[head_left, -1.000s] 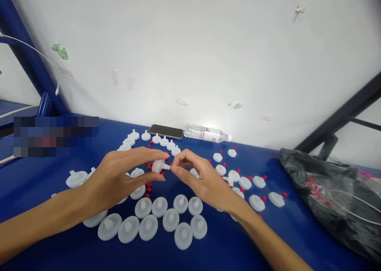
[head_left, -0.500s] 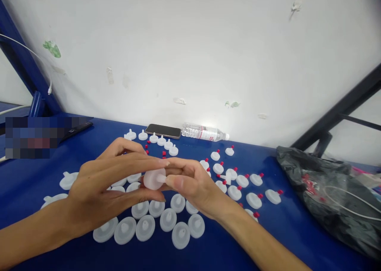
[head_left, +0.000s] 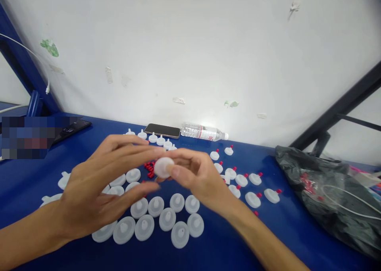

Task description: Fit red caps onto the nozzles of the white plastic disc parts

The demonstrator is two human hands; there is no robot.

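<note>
Between finger and thumb, my right hand (head_left: 199, 177) pinches a translucent white plastic disc with a nozzle (head_left: 163, 168), blurred by motion. Beside it on the left, my left hand (head_left: 101, 183) has its fingers stretched and the thumb apart, with nothing between them. Below both hands several round white pieces (head_left: 167, 219) lie on the blue table, nozzles pointing up. A heap of small red caps (head_left: 150, 168) shows behind the gap of my left hand. At the right, several white pieces with red caps on their nozzles (head_left: 253, 199) are spread out.
Against the wall lie a phone (head_left: 162, 130) and a clear plastic bottle (head_left: 204, 132) on its side. A black plastic bag (head_left: 312, 199) covers the right side of the table. Another dark phone (head_left: 71, 131) is at the far left, near a blurred-out patch.
My left hand has let go of the white disc piece, its thumb now lower and further apart. My right hand has lifted the piece slightly up and right.
</note>
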